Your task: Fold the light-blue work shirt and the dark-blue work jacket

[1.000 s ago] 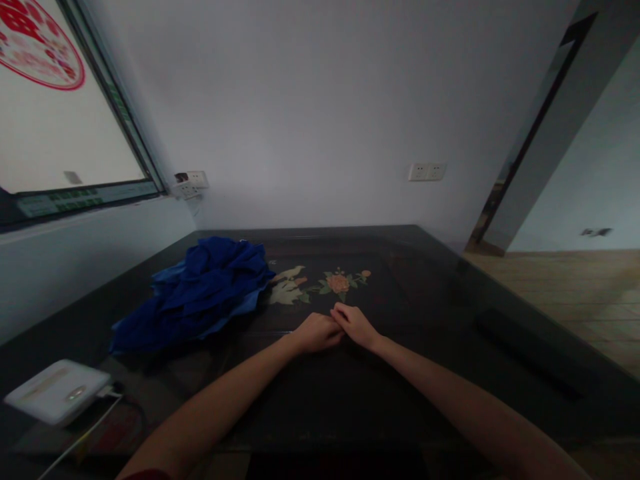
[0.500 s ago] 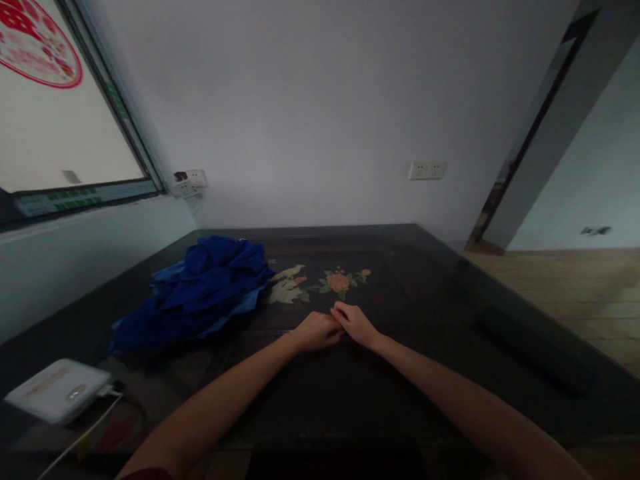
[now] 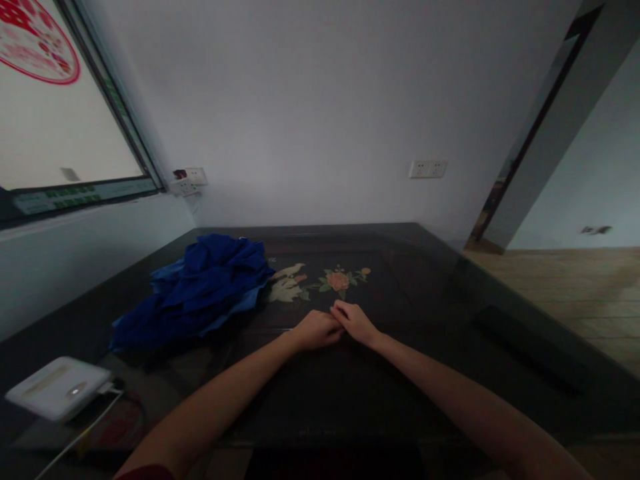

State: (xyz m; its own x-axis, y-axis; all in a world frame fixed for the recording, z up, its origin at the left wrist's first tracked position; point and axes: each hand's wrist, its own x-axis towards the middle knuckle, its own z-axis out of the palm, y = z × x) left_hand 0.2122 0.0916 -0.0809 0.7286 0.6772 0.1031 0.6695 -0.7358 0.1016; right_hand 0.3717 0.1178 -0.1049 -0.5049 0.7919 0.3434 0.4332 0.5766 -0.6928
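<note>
Both my forearms stretch over a dark table [image 3: 430, 287] with a painted flower-and-bird pattern [image 3: 320, 282]. My left hand [image 3: 316, 331] rests on the tabletop with its fingers curled in. My right hand [image 3: 356, 321] lies beside it, its fingertips touching the left hand's knuckles and its fingers bent together. Nothing shows in either hand, though the light is dim. A crumpled blue cloth [image 3: 203, 287] lies to the left of my hands, apart from them.
A white flat device [image 3: 55, 389] with a white cable [image 3: 80, 437] sits at the near left. A window [image 3: 55, 127] is on the left wall, and sockets [image 3: 427, 169] are on the back wall. A doorway and wooden floor [image 3: 575, 287] open at the right.
</note>
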